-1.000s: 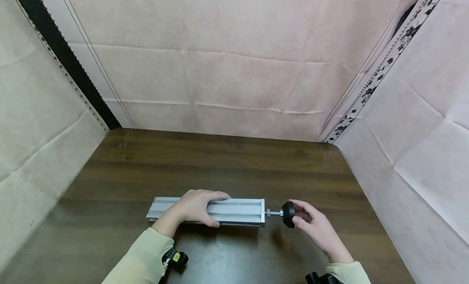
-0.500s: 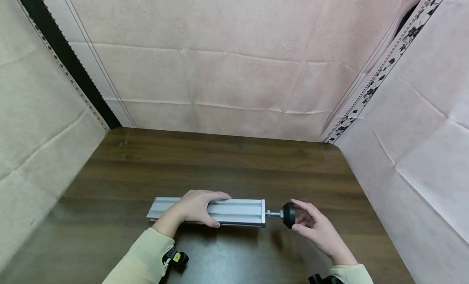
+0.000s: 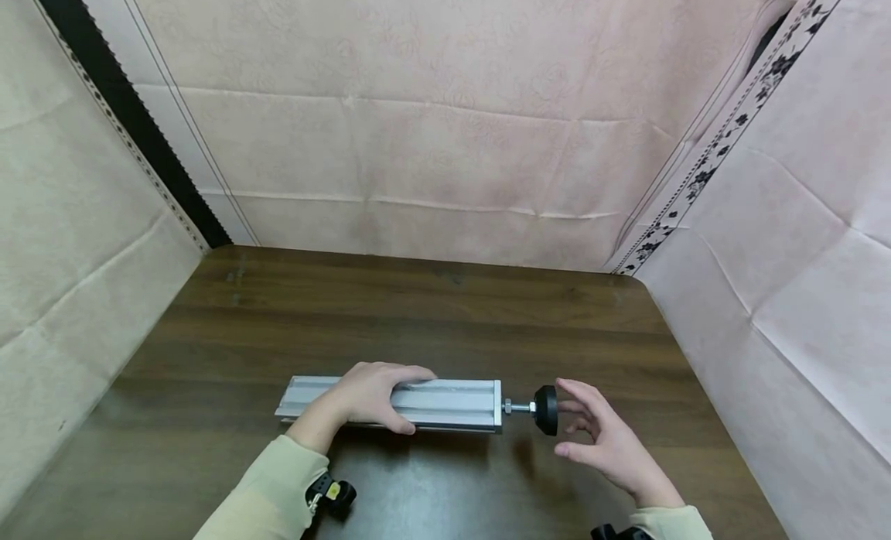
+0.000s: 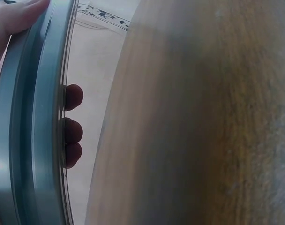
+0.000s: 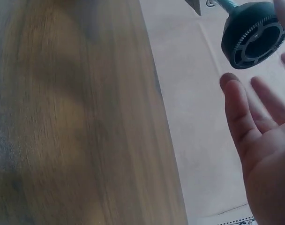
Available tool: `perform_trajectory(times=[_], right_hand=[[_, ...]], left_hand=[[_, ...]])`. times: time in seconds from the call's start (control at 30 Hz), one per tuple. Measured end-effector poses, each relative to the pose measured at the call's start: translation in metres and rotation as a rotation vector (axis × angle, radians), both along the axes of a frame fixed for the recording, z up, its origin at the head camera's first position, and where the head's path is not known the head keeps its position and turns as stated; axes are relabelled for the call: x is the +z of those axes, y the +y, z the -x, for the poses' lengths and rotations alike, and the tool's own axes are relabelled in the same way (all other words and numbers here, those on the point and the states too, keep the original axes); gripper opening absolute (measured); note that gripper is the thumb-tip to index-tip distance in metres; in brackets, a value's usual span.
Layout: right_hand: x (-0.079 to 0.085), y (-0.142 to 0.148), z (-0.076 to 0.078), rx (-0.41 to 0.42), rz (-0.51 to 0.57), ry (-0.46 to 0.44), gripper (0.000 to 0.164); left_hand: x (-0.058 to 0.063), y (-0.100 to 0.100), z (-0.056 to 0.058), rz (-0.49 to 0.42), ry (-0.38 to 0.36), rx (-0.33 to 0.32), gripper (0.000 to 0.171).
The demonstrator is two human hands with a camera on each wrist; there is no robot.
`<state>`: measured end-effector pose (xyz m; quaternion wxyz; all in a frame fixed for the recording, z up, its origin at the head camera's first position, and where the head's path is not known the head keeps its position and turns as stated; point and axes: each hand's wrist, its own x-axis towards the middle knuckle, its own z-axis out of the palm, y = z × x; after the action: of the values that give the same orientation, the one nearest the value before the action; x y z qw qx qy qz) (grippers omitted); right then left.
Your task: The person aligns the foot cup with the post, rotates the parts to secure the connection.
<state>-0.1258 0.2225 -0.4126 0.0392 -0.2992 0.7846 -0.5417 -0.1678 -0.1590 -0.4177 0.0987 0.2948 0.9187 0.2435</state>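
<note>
A silver aluminium extrusion profile (image 3: pixel 452 405) lies crosswise in the head view, held above the table, its shadow below. My left hand (image 3: pixel 369 397) grips it around the middle; in the left wrist view several fingertips (image 4: pixel 73 131) show past its far edge. From the profile's right end sticks a threaded stud (image 3: pixel 519 407) with nuts, bearing a black levelling foot (image 3: pixel 546 410). Just right of that foot is my right hand (image 3: pixel 616 451), fingers spread and holding nothing. The foot's ribbed round underside (image 5: pixel 259 42) faces this hand in the right wrist view.
A brown wood-grain table (image 3: pixel 418 316) lies beneath both hands. Pale cloth or paper walls (image 3: pixel 418 153) enclose its back and both sides. Black wrist cameras (image 3: pixel 332 493) are strapped at both wrists.
My right hand has let go of the levelling foot; its thumb and fingers have spread apart and moved slightly right. The left hand keeps its grip, with the profile almost still.
</note>
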Motion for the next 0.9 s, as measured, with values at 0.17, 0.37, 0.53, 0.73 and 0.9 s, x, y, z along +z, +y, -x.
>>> perform_trajectory(times=[0.17,0.37,0.53,0.73,0.9], right_hand=[[-0.001,-0.004,0.001,0.016,-0.047,0.041,0.071],[0.003,-0.009,0.000,-0.158,-0.109,-0.165,0.059],[0.001,-0.009,0.001,-0.186,-0.108,-0.200,0.051],[0.000,-0.001,-0.001,-0.046,-0.026,-0.004,0.078],[0.000,-0.001,-0.001,0.004,-0.037,0.055,0.069]], left_hand=[[0.000,0.000,0.000,-0.004,-0.003,0.006,0.072],[-0.001,0.003,0.000,-0.005,-0.001,-0.010,0.073],[0.000,0.005,-0.001,-0.009,0.000,-0.014,0.072],[0.000,0.004,0.000,0.000,-0.004,-0.008,0.072],[-0.001,0.004,0.000,-0.005,-0.012,-0.012,0.072]])
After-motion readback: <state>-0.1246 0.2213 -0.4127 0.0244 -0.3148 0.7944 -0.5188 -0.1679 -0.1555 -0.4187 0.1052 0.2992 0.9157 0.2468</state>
